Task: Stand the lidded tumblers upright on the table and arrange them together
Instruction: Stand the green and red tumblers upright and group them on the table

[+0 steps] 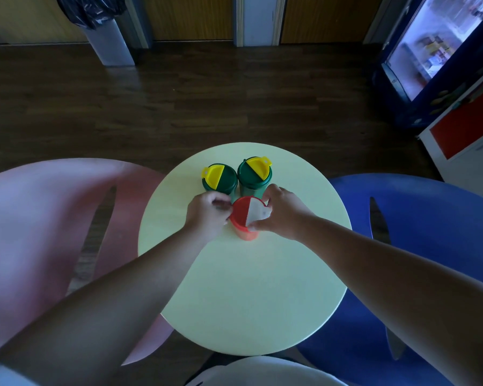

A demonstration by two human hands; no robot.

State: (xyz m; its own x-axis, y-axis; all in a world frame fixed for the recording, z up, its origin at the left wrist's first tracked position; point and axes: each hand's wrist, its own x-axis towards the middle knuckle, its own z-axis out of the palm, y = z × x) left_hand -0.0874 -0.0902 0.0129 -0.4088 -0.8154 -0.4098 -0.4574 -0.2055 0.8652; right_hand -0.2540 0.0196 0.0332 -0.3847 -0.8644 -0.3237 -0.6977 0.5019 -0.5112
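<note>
Three lidded tumblers stand upright close together on the round pale yellow table (246,288). Two are green with yellow flip caps: the left green tumbler (220,179) and the right green tumbler (255,174). In front of them stands a red tumbler (244,218) with a white flip cap. My left hand (207,215) grips the red tumbler's left side with curled fingers. My right hand (283,213) holds its right side, fingers and thumb round the lid's rim by the white cap.
A pink chair (45,232) sits left of the table and a blue chair (418,246) right. Beyond lie dark wood floor, a grey bin with a black bag (106,37) at the back left, and a lit drinks fridge (435,45) at the right.
</note>
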